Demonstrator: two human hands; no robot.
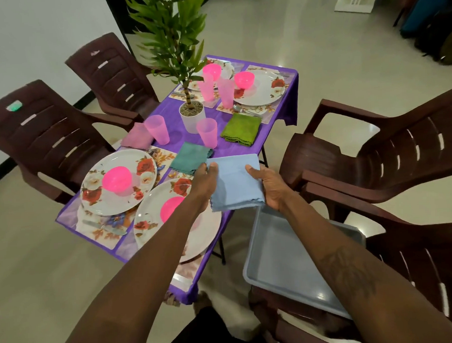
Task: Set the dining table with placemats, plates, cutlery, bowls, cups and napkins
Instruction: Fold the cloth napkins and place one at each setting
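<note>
A folded light blue napkin (234,182) is held over the table's near right edge, with my left hand (204,181) gripping its left side and my right hand (268,186) its right side. On the purple tablecloth (226,149) lie a teal napkin (190,157), a green napkin (241,129) and a pink napkin (136,139). Floral plates (118,181) carry pink bowls (116,180) on floral placemats (100,230). Pink cups (207,133) stand around the middle. Cutlery (104,224) lies by the near left plate.
A potted plant (191,115) stands at the table's middle. Brown plastic chairs (47,135) surround the table. A grey tray (296,264) rests on the chair at my right, under my right forearm.
</note>
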